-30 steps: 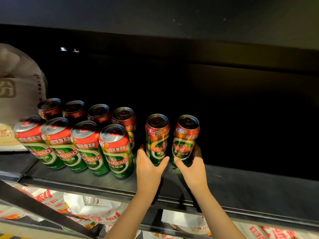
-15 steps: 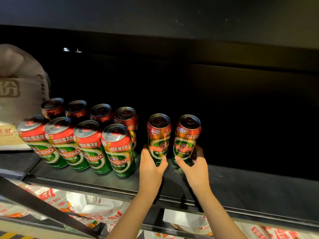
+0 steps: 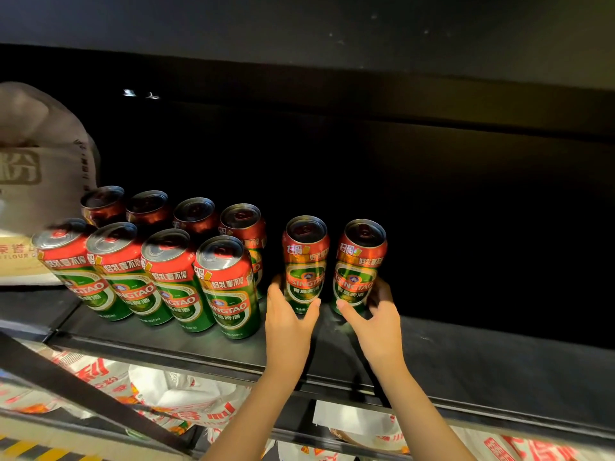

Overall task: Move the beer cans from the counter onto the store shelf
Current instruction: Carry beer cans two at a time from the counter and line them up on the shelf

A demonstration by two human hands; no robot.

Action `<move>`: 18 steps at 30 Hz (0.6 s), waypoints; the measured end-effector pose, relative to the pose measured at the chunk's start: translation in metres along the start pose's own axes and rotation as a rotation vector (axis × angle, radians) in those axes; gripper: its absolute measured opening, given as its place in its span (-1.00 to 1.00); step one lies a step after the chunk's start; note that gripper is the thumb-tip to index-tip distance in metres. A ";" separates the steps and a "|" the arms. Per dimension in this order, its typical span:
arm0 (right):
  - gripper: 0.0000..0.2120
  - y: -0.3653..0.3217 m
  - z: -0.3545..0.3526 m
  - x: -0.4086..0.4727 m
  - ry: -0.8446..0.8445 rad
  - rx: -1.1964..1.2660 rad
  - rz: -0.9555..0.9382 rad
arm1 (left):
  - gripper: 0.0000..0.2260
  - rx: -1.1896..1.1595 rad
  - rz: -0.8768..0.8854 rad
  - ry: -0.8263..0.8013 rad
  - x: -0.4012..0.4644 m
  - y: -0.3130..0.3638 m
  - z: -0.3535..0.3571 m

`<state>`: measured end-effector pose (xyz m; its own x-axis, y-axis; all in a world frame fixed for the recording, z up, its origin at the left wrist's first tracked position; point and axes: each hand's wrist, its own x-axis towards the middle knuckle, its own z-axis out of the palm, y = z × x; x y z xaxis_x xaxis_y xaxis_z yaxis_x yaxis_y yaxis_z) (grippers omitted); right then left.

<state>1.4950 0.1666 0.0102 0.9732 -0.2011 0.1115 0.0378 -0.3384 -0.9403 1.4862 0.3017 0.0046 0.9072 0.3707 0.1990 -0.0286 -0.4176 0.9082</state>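
Nearest you, at 6 to 7 o'clock below the shelf edge: white plastic sacks with red print (image 3: 186, 399), stacked on the lower level, with a dark diagonal bar across them at 8 o'clock.

Your left hand (image 3: 289, 322) wraps the base of the left red-and-green Tsingtao beer can (image 3: 304, 262): thumb on the can's right side, fingers curled round its left. Your right hand (image 3: 377, 322) grips the base of the right red-and-green Tsingtao beer can (image 3: 359, 266): thumb at the can's front left, fingers curled behind its right side. Both cans stand upright on the dark metal store shelf (image 3: 499, 361), just beside each other with a narrow gap, roughly centre frame.

At 9 o'clock of your left hand: a block of eight matching beer cans (image 3: 173, 261) in two rows of four, upright and packed tight. The nearest can of the front row sits just beside your left hand; can't tell if they touch.

Far left at 10 o'clock: a beige flour sack with printed lettering (image 3: 40, 181), behind the block's left end. Back of the shelf is dark, nothing readable.
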 end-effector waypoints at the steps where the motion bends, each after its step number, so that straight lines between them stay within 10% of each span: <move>1: -0.43 -0.001 0.000 0.000 -0.003 -0.005 -0.001 | -0.49 0.001 -0.001 -0.009 0.000 0.000 0.000; 18: -0.66 -0.009 -0.002 -0.005 -0.075 -0.058 -0.028 | -0.40 0.169 0.052 0.137 -0.011 0.002 0.002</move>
<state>1.4894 0.1685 0.0192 0.9864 -0.1219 0.1106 0.0538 -0.3961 -0.9166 1.4773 0.2954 0.0038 0.8406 0.4492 0.3026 0.0072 -0.5679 0.8230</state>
